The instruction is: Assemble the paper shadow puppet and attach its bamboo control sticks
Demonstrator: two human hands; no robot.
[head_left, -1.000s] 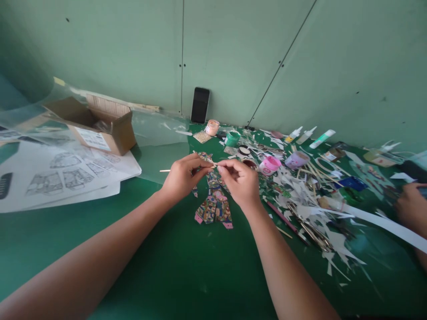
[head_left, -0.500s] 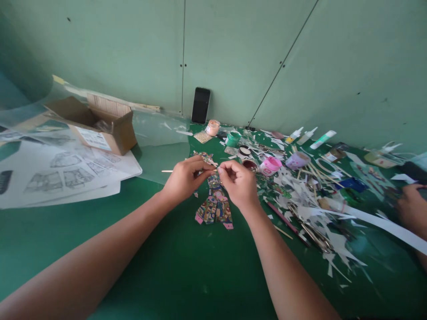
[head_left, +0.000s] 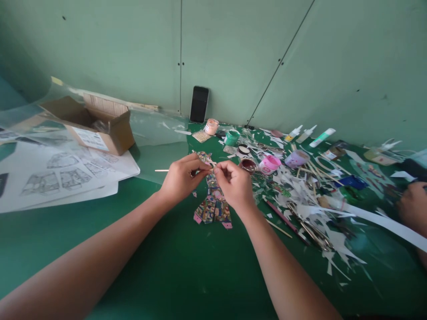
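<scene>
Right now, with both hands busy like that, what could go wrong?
The right hand is close to the open dark-red jar; a careless sideways move might tip it. The left hand holds a thin stick near the patterned piece, so a slip could let it land there. Anything tiny falling to the right could get lost among the paper scraps.

From 1 head-worn camera, the table is viewed forward and down at close range; the left hand and right hand are centred, the wall faced beyond.
</scene>
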